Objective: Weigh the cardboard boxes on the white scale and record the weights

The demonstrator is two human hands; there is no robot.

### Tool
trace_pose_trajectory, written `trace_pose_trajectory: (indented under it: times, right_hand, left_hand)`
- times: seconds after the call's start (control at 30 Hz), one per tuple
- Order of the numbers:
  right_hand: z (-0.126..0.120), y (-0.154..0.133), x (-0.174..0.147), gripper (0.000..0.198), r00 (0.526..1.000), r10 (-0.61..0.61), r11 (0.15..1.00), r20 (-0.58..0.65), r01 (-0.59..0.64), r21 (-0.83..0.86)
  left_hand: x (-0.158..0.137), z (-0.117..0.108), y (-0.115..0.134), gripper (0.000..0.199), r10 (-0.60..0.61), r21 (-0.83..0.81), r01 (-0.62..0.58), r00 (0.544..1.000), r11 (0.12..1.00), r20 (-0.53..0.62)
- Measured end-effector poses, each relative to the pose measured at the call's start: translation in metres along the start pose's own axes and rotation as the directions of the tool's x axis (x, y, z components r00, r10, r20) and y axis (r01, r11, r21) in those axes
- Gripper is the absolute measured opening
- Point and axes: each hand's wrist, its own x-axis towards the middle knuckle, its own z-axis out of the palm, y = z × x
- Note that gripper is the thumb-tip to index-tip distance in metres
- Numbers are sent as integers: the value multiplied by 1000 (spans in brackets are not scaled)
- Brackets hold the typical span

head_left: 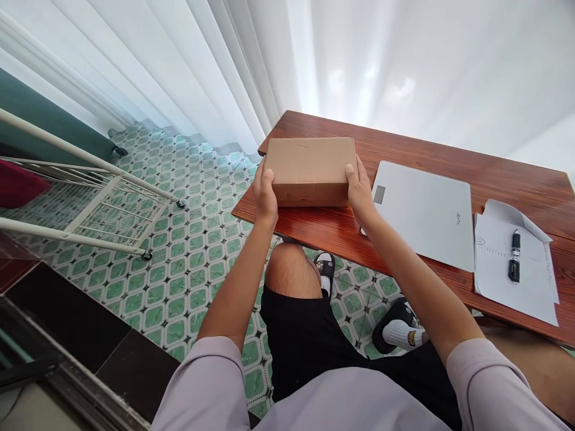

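A closed brown cardboard box (311,161) is at the left end of the wooden table (453,157). My left hand (265,193) grips its left side, thumb at the front corner. On the right side my right hand (360,190) presses with its thumb on the top edge. Both hands are closed around the box, and their other fingers are mostly hidden behind its sides. Whether the underside touches the tabletop I cannot tell. Just right of my right hand lies a flat white scale (424,212) with a small grey display.
Papers with writing (498,272) lie right of the scale, with a black marker (514,256) on top. White curtains (359,66) hang behind the table. At the left, a white wheeled rack (96,206) stands on the green tiled floor (188,257). My knees are below the table's front edge.
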Motion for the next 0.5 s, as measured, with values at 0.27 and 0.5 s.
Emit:
trace_pose_trajectory:
  times: [0.27,0.5]
  right_hand:
    - [-19,-29,-8,71,997,-74,997,14,74,-10]
    - [-78,-56,-23,67,986,-156,984,-49,151,-96]
  left_hand:
    - [4,6,39,46,77,23,-78,996,997,52]
    - [-4,54,77,43,114,-60,-106,985,992,133]
